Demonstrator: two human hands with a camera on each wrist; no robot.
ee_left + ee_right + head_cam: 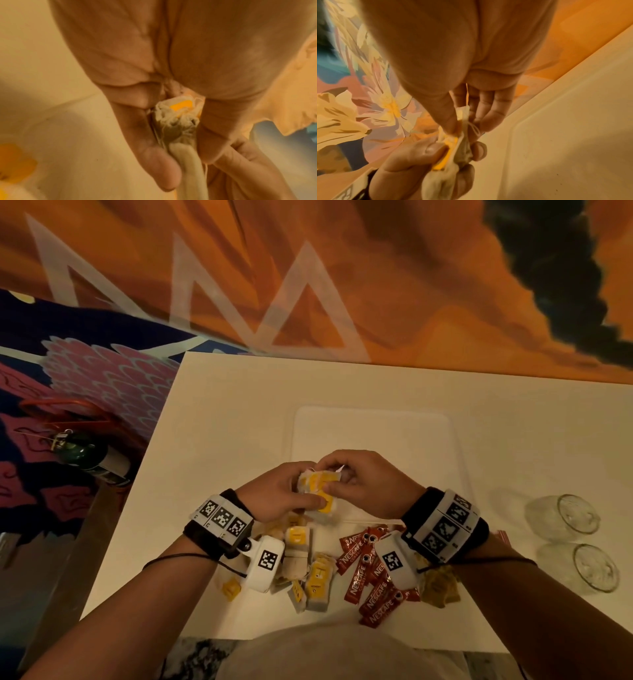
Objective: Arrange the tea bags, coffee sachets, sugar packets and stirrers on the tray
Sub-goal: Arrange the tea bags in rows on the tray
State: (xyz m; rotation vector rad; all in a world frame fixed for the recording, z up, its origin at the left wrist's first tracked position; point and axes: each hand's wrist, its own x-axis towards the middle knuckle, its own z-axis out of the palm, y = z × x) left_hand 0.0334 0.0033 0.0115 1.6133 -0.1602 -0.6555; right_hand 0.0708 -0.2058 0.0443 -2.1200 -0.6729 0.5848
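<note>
Both hands hold a small bunch of tea bags (pixel 317 487) with yellow tags above the near edge of the white tray (pixel 373 429). My left hand (pixel 284 494) grips the bunch (pixel 176 121) from the left between thumb and fingers. My right hand (pixel 356 477) pinches its top end (pixel 462 120) by the tag and string. More tea bags (pixel 301 559) lie loose on the table under my left wrist. Red Nescafe coffee sachets (pixel 373 580) lie in a heap under my right wrist. Brown sugar packets (pixel 440 587) sit to their right. A thin stirrer (pixel 363 522) shows just beyond the sachets.
The white table (pixel 222 412) ends at the left, where a dark green bottle (pixel 85 453) lies on patterned fabric. Two clear glasses (pixel 565 518) (pixel 589 566) lie on their sides at the right of the table. An orange patterned wall stands behind the tray.
</note>
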